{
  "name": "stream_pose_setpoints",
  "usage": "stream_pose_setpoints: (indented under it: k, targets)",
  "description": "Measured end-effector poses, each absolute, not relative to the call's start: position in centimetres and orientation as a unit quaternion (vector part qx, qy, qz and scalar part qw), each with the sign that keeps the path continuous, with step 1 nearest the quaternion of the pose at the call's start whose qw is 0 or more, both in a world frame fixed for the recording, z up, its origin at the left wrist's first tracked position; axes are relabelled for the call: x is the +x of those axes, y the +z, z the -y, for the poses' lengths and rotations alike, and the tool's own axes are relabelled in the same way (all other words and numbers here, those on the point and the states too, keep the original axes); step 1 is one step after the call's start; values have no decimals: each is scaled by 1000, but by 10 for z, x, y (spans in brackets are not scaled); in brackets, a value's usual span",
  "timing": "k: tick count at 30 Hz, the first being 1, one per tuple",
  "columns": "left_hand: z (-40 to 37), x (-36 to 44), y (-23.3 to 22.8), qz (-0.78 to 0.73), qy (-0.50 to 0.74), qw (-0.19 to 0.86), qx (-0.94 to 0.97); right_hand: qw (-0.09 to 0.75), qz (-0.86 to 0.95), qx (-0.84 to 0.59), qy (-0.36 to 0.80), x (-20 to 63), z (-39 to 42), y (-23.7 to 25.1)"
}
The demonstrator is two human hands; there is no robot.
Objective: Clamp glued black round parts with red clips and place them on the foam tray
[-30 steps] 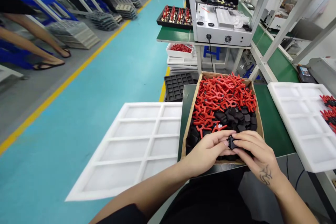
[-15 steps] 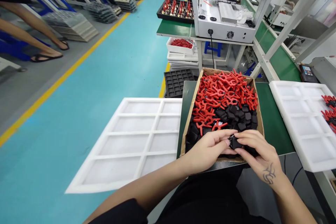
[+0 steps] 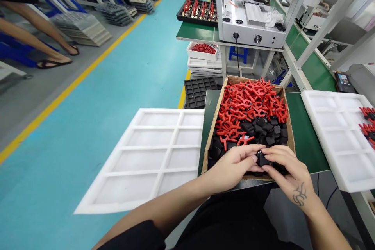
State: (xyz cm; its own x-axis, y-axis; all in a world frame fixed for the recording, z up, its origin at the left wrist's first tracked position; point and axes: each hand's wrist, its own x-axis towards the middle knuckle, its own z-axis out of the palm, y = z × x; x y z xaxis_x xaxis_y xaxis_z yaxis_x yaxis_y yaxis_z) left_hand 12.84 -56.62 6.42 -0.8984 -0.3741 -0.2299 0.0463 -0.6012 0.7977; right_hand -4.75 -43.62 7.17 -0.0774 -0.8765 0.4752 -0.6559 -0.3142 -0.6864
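Note:
Between the fingers of both hands is a small black plastic piece with rounded edges. My left hand pinches its left side, and my right hand grips it from the right. Both hands are above the near end of a cardboard box. Inside the box, red Y-shaped plastic parts fill the far half. Many loose black pieces of similar look lie in the near half, partly hidden under my hands.
A white compartment tray is at the left; another white tray at the right holds red-and-black parts. The box rests on a green table. Ahead stand a white machine and a black tray. A person's legs show far left.
The view has shifted very slightly. Both hands keep the same hold on the black piece, with no clear movement.

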Motion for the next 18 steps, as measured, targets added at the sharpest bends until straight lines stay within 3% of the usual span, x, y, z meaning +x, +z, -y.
stream_pose_setpoints:
  k: [14,18]
  targets:
    - [564,131,71,453,-857,118,217,100,-557,-703,-431,-46,434,81]
    - [563,131,72,433,-866,114,224,47,-644,-629,-433,-69,455,86]
